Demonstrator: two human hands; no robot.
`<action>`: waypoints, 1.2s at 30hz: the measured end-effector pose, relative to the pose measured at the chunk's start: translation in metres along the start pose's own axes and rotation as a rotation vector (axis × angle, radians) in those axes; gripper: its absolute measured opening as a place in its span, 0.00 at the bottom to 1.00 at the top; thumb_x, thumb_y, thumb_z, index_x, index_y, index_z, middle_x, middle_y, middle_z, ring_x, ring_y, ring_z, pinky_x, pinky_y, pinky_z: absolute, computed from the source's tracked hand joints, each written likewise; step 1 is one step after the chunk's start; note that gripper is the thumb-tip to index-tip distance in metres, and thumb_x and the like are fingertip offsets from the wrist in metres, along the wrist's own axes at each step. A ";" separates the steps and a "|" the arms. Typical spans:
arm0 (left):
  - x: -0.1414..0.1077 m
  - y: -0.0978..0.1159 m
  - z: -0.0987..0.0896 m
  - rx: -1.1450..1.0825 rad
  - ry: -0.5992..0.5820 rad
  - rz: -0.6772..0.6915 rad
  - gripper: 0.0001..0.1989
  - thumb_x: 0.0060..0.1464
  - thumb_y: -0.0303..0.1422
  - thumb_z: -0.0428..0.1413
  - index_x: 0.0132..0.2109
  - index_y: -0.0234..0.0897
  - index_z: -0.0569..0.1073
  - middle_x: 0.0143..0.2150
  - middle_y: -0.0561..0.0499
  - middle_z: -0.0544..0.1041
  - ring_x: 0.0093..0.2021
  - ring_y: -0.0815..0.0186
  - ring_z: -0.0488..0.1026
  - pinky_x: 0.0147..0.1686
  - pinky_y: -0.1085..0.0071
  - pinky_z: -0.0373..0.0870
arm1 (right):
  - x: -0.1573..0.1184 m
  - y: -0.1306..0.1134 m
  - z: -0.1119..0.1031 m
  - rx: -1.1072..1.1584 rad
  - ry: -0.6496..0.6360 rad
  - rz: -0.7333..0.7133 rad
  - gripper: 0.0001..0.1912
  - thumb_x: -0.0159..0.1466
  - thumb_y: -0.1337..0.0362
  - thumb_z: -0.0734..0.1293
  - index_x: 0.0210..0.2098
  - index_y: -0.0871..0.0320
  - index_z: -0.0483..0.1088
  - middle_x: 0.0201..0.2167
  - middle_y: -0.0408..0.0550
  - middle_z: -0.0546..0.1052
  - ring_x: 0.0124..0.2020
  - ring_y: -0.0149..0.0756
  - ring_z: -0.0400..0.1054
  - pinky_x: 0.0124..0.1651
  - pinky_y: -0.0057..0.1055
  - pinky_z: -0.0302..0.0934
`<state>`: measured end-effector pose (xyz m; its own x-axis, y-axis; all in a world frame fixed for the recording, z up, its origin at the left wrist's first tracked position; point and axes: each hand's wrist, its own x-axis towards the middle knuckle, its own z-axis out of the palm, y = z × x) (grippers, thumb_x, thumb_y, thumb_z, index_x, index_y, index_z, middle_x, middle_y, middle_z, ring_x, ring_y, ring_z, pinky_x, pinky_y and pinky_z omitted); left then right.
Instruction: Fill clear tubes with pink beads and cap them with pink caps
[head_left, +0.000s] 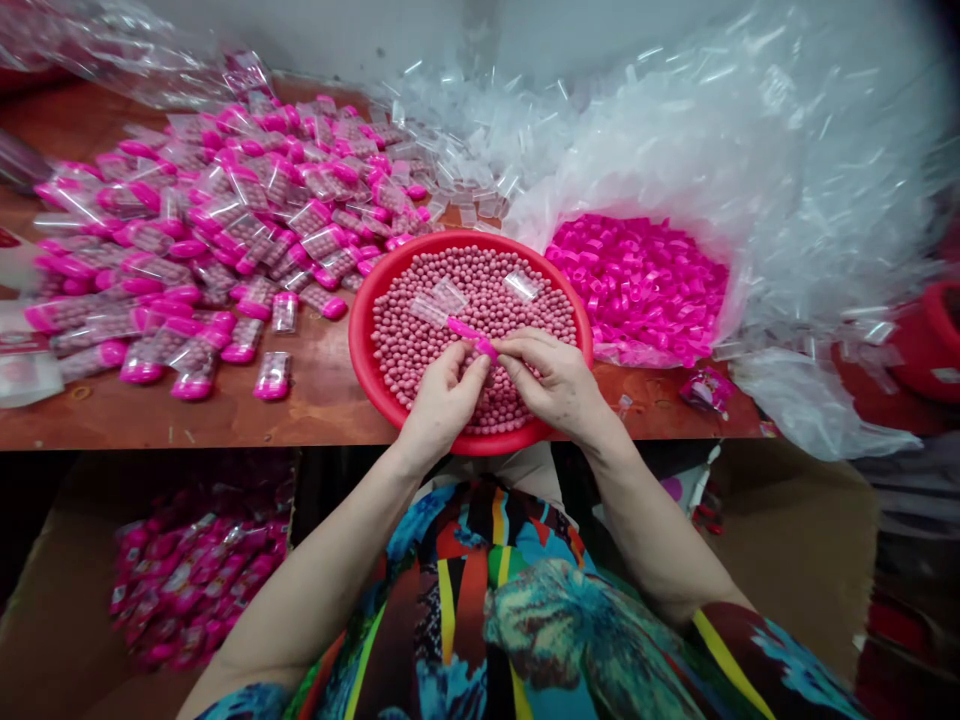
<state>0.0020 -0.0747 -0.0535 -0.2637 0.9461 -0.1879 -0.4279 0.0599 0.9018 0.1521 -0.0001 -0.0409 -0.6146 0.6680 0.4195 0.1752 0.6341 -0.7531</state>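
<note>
Both hands meet over a red basin [362,330] full of small round pink balls [405,350]. Between the fingertips of my left hand [444,400] is a bright pink plastic cap [465,328]. My right hand [551,375] pinches a second small pink plastic piece [487,349] against it; whether the two are joined I cannot tell. Clear plastic sleeves lie on the balls: one sleeve [523,287] at the right, and another sleeve [450,295] just beyond my fingers.
Filled pink-capped tubes [247,210] are heaped at the left. A bag of loose pink caps [637,285] stands right of the basin. Clear sleeves [465,150] and plastic bags [750,150] lie behind. Below the table edge [315,425], a box [60,590] holds pink packs.
</note>
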 end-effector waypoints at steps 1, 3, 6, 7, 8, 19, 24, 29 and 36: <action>-0.001 0.000 0.001 0.012 0.013 0.016 0.02 0.60 0.31 0.63 0.39 0.37 0.79 0.34 0.50 0.75 0.32 0.68 0.69 0.30 0.75 0.65 | -0.001 0.000 -0.001 0.033 0.005 0.021 0.12 0.73 0.61 0.65 0.48 0.47 0.81 0.46 0.51 0.82 0.49 0.45 0.76 0.56 0.46 0.71; -0.002 0.002 0.001 0.008 -0.024 0.006 0.04 0.59 0.32 0.64 0.41 0.38 0.80 0.34 0.50 0.75 0.31 0.68 0.68 0.29 0.75 0.64 | 0.000 0.002 -0.001 0.146 0.029 0.113 0.10 0.71 0.58 0.68 0.45 0.49 0.82 0.44 0.50 0.82 0.48 0.44 0.76 0.55 0.44 0.71; -0.004 0.008 -0.001 -0.032 -0.206 -0.090 0.06 0.58 0.35 0.65 0.40 0.37 0.80 0.29 0.52 0.72 0.24 0.72 0.61 0.23 0.74 0.57 | 0.011 0.005 0.006 0.397 0.111 0.369 0.17 0.70 0.49 0.69 0.39 0.55 0.82 0.38 0.48 0.81 0.42 0.39 0.75 0.51 0.38 0.71; -0.005 0.010 -0.001 -0.043 -0.258 -0.121 0.06 0.57 0.35 0.65 0.38 0.36 0.79 0.28 0.52 0.71 0.23 0.73 0.60 0.23 0.74 0.55 | 0.016 0.006 0.010 0.499 0.094 0.468 0.21 0.69 0.45 0.68 0.38 0.57 0.81 0.35 0.48 0.81 0.38 0.37 0.74 0.47 0.36 0.71; -0.005 0.011 -0.002 -0.055 -0.288 -0.147 0.06 0.56 0.34 0.66 0.37 0.36 0.79 0.27 0.52 0.71 0.22 0.73 0.59 0.22 0.74 0.55 | 0.021 0.007 0.015 0.604 0.057 0.550 0.26 0.69 0.41 0.67 0.38 0.58 0.81 0.33 0.48 0.80 0.35 0.36 0.73 0.44 0.34 0.71; 0.008 0.015 -0.005 -0.206 -0.105 -0.278 0.06 0.57 0.32 0.63 0.36 0.31 0.78 0.28 0.48 0.74 0.24 0.71 0.67 0.19 0.78 0.59 | 0.000 0.001 0.006 0.217 0.104 0.071 0.14 0.73 0.56 0.66 0.55 0.51 0.77 0.55 0.51 0.79 0.60 0.43 0.72 0.68 0.45 0.65; 0.010 0.013 -0.006 -0.238 -0.063 -0.286 0.06 0.59 0.31 0.61 0.35 0.32 0.80 0.29 0.47 0.76 0.28 0.67 0.72 0.24 0.74 0.68 | -0.013 0.007 0.017 -0.107 -0.018 -0.079 0.45 0.61 0.50 0.79 0.72 0.47 0.60 0.67 0.56 0.69 0.70 0.54 0.63 0.75 0.56 0.58; 0.009 0.012 -0.010 -0.265 -0.102 -0.252 0.05 0.58 0.31 0.63 0.35 0.33 0.81 0.32 0.47 0.78 0.32 0.66 0.72 0.34 0.70 0.74 | -0.013 0.008 0.036 -0.136 0.060 -0.038 0.41 0.65 0.54 0.75 0.72 0.44 0.56 0.68 0.54 0.68 0.70 0.53 0.64 0.74 0.55 0.61; 0.006 0.006 -0.004 -0.117 -0.084 -0.127 0.04 0.58 0.31 0.64 0.40 0.35 0.80 0.40 0.47 0.79 0.41 0.63 0.74 0.45 0.67 0.74 | -0.012 0.012 0.039 -0.340 0.151 -0.086 0.32 0.64 0.58 0.72 0.66 0.55 0.64 0.57 0.60 0.77 0.60 0.55 0.71 0.67 0.57 0.65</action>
<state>-0.0057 -0.0699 -0.0507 -0.1299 0.9569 -0.2596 -0.5524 0.1475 0.8204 0.1314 -0.0154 -0.0746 -0.5221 0.6404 0.5633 0.3885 0.7666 -0.5113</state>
